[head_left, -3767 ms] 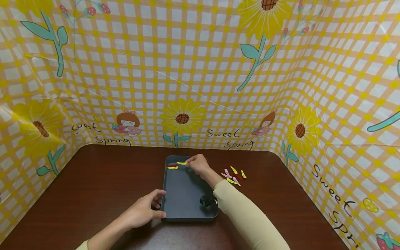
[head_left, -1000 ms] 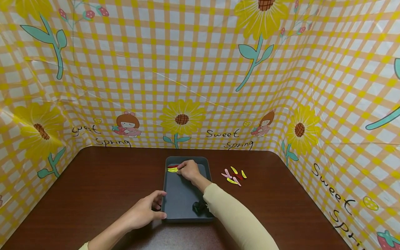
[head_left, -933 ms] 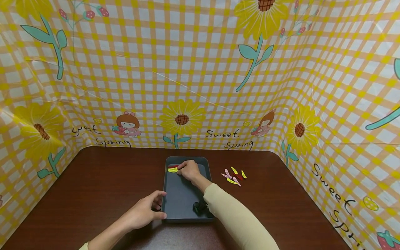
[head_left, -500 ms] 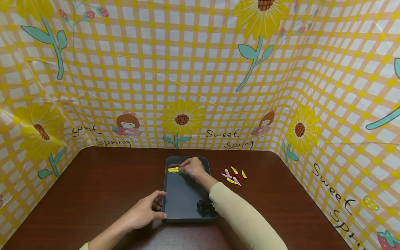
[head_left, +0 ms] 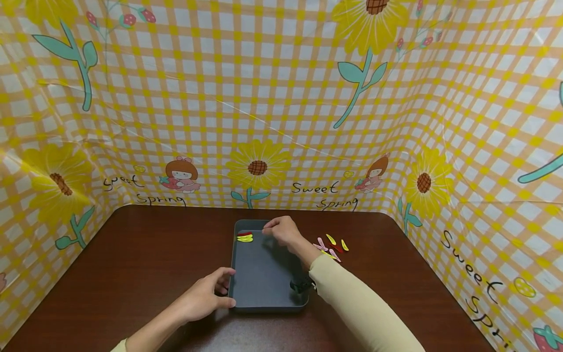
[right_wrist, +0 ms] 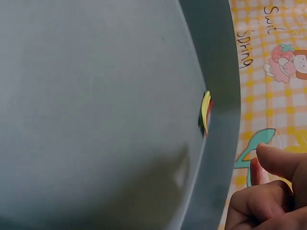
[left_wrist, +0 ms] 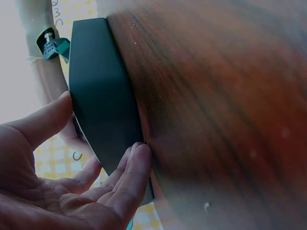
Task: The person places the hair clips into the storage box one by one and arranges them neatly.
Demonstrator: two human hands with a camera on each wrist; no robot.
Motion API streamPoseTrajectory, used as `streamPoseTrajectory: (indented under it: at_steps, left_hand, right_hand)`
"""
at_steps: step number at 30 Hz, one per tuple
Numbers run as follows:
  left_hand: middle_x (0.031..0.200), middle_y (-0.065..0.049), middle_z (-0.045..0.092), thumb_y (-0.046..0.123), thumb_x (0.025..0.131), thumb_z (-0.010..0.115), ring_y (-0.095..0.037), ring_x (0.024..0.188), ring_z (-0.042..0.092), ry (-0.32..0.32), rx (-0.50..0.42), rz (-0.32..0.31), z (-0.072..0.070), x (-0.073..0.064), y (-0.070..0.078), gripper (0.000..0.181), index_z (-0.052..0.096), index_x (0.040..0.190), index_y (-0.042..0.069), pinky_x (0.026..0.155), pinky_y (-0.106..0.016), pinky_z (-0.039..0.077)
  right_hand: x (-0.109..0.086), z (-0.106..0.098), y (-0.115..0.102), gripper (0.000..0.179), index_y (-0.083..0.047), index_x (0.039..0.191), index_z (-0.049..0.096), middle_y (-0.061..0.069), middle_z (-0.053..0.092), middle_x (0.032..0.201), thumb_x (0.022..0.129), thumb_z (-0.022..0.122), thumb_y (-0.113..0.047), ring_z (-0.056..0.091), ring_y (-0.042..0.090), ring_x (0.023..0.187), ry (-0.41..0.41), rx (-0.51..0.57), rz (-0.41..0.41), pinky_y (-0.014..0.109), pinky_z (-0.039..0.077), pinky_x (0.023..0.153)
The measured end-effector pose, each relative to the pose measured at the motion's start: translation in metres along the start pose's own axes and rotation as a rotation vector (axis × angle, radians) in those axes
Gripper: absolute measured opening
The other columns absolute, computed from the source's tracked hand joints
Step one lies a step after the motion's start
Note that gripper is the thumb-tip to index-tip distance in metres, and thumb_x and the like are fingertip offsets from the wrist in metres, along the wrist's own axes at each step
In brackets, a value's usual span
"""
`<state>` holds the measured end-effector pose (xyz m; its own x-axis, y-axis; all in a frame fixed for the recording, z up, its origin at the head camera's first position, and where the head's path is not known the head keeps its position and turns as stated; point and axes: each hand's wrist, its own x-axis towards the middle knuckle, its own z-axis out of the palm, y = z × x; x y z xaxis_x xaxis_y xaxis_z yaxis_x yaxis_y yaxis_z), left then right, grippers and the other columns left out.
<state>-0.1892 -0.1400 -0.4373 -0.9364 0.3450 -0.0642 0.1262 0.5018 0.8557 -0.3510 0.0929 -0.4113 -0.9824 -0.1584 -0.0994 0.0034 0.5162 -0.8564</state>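
A dark grey tray (head_left: 259,278) lies on the table. At its far left corner, yellow snap hair clips (head_left: 244,239) sit side by side with a red hair clip (head_left: 244,234); the right wrist view shows this row (right_wrist: 205,112) close to the tray wall. My right hand (head_left: 285,232) hovers over the tray's far end, to the right of the row. Nothing shows between its thumb and index finger, and the other fingers are bent. My left hand (head_left: 204,296) touches the tray's left side, with thumb and fingertips spread along the outer wall (left_wrist: 103,86).
Right of the tray, several loose hair clips lie on the brown table (head_left: 145,259): pink (head_left: 321,243), yellow (head_left: 331,239) and red (head_left: 336,248). A checked, sunflower-printed cloth (head_left: 303,122) rises behind and at both sides. A small black device (head_left: 300,286) sits at my right wrist.
My right hand brought a yellow hair clip to the row and let it go beside the other clips. It has since moved right and away from them. The left hand stays put.
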Motion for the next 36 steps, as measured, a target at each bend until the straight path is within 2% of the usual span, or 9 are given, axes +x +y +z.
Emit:
streamPoseTrajectory:
  at_steps: [5,9,13,17,23,30,33,35,36]
  left_hand:
    - [0.114,-0.009,0.061,0.018,0.083,0.082,-0.023,0.103,0.060,0.002,-0.004,-0.003,0.000,0.000,0.001,0.066,0.051,0.139,0.006,0.084,-0.044,0.049]
    - [0.114,-0.009,0.060,0.017,0.083,0.082,-0.023,0.103,0.060,0.002,-0.009,-0.005,0.000,-0.001,0.000,0.066,0.051,0.139,0.006,0.084,-0.044,0.049]
    - [0.114,-0.009,0.060,0.017,0.083,0.082,-0.023,0.103,0.060,0.003,-0.013,-0.004,0.000,-0.001,0.001,0.066,0.050,0.139,0.006,0.084,-0.044,0.048]
    - [0.115,-0.010,0.060,0.017,0.083,0.082,-0.023,0.103,0.060,0.004,-0.014,0.000,0.000,-0.002,0.002,0.066,0.050,0.139,0.006,0.084,-0.043,0.048]
    - [0.114,-0.010,0.060,0.017,0.083,0.082,-0.023,0.103,0.060,0.005,-0.008,0.003,0.000,-0.002,0.001,0.066,0.051,0.139,0.006,0.085,-0.043,0.048]
    - [0.114,-0.008,0.060,0.018,0.082,0.083,-0.022,0.102,0.059,0.009,-0.002,0.003,0.001,-0.001,-0.001,0.066,0.051,0.139,0.006,0.083,-0.042,0.048]
    - [0.114,-0.009,0.061,0.018,0.082,0.083,-0.022,0.102,0.060,0.010,0.003,0.005,0.001,-0.001,-0.001,0.066,0.051,0.139,0.007,0.083,-0.042,0.048]
    - [0.114,-0.009,0.061,0.018,0.082,0.083,-0.022,0.102,0.060,0.009,0.003,0.009,0.001,-0.001,-0.001,0.066,0.051,0.139,0.007,0.083,-0.042,0.048]
    - [0.115,-0.009,0.061,0.018,0.082,0.083,-0.023,0.102,0.060,0.009,0.002,0.008,0.001,0.000,-0.002,0.066,0.051,0.139,0.007,0.083,-0.043,0.048]
  right_hand:
    - [-0.004,-0.012,0.000,0.012,-0.007,0.096,0.077,0.009,0.067,0.112,0.092,0.074,-0.017,0.051,0.018,0.085,0.018,-0.020,0.004,0.032,0.046,0.061]
    - [-0.006,-0.022,0.000,0.012,-0.006,0.098,0.076,0.010,0.069,0.107,0.093,0.073,-0.016,0.043,0.013,0.063,0.016,-0.013,0.008,0.028,0.038,0.052]
    - [-0.006,-0.033,0.004,0.012,-0.005,0.100,0.075,0.008,0.069,0.090,0.094,0.071,-0.015,0.021,0.010,0.044,0.016,0.016,0.020,0.026,0.024,0.044]
    - [-0.009,-0.044,0.008,0.013,-0.004,0.101,0.074,-0.002,0.056,0.062,0.094,0.071,-0.014,0.020,0.009,0.041,0.020,0.024,0.027,0.025,0.024,0.043]
    - [-0.014,-0.058,0.013,0.017,-0.002,0.106,0.072,-0.007,0.035,0.050,0.095,0.069,-0.015,0.020,0.009,0.041,0.010,0.035,0.041,0.028,0.024,0.045]
    - [-0.018,-0.072,0.023,0.021,-0.002,0.113,0.070,-0.005,0.048,0.060,0.097,0.067,-0.016,0.022,0.012,0.042,0.033,0.030,0.040,0.031,0.028,0.046]
    - [-0.020,-0.078,0.027,0.021,-0.003,0.112,0.071,-0.001,0.061,0.083,0.097,0.067,-0.019,0.044,0.014,0.061,0.061,0.009,0.045,0.036,0.047,0.063]
    - [-0.021,-0.082,0.030,0.021,-0.003,0.111,0.071,0.001,0.064,0.103,0.097,0.067,-0.019,0.051,0.015,0.080,0.074,0.005,0.048,0.044,0.053,0.079]
    - [-0.021,-0.084,0.032,0.021,-0.003,0.111,0.071,0.002,0.065,0.108,0.097,0.067,-0.019,0.051,0.015,0.081,0.077,0.003,0.049,0.047,0.054,0.083]
